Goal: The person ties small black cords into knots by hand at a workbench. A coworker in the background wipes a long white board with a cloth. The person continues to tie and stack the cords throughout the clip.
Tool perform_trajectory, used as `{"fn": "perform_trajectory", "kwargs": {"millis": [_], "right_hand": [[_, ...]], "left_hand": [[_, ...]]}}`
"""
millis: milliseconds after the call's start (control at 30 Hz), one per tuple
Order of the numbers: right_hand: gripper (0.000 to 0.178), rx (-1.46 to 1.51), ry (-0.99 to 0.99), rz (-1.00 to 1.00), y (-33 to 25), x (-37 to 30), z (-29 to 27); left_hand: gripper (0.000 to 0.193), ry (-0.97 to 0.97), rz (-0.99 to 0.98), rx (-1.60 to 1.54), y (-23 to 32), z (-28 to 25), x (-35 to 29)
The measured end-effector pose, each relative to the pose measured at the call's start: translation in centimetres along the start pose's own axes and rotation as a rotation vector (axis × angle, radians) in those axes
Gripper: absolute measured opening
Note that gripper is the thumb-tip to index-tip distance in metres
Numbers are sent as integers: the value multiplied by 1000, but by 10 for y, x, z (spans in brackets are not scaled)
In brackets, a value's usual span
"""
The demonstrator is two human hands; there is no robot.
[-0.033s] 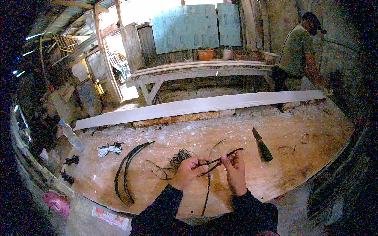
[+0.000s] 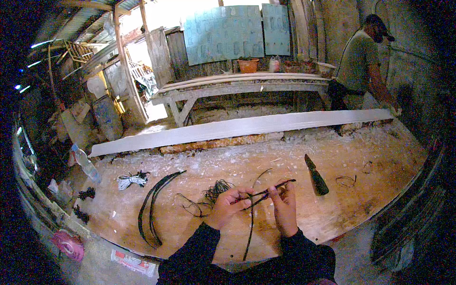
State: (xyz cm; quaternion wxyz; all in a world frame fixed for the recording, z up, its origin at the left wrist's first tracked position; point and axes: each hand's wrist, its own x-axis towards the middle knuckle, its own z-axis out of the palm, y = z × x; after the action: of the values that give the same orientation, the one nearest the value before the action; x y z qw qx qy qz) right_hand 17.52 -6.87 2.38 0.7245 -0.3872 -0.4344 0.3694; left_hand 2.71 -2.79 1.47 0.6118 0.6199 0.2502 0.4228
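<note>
My left hand [image 2: 230,205] pinches a thin black cord [image 2: 260,194] over the middle of the wooden table. My right hand [image 2: 284,209] grips the same cord, its thumb and fingers pressed together. The cord runs between both hands, and its end sticks out past the right fingers. A dark strand hangs down from near my left fingertips toward the table's near edge. Just behind my left hand lies a tangle of black cord [image 2: 217,190]. A knife [image 2: 316,175] with a dark handle rests on the table to the right of my right hand.
Two curved black strips [image 2: 151,204], a white cord bundle [image 2: 131,180] and small black clumps [image 2: 85,194] lie leftward. A plastic bottle [image 2: 86,164] leans at the left edge. A long white sheet [image 2: 247,126] spans the far side. A person [image 2: 363,61] works at far right.
My right hand has shifted very slightly to the right, and the cord end beyond its fingers now sits a little differently. My left hand keeps its place.
</note>
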Motion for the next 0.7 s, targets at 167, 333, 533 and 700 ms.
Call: {"fn": "perform_trajectory", "kwargs": {"millis": [167,333,533,700], "right_hand": [[14,226,28,96,-2,2,-3],[21,298,-19,7,-3,11,-10],[27,326,-157,128,-19,9,-14],[17,143,-370,205,-38,2,-21]], "left_hand": [[26,3,51,-9,-2,-3,2],[20,200,8,-7,-8,-12,10],[17,343,-63,48,-13,-20,13],[17,402,-50,161,-12,-19,13]]}}
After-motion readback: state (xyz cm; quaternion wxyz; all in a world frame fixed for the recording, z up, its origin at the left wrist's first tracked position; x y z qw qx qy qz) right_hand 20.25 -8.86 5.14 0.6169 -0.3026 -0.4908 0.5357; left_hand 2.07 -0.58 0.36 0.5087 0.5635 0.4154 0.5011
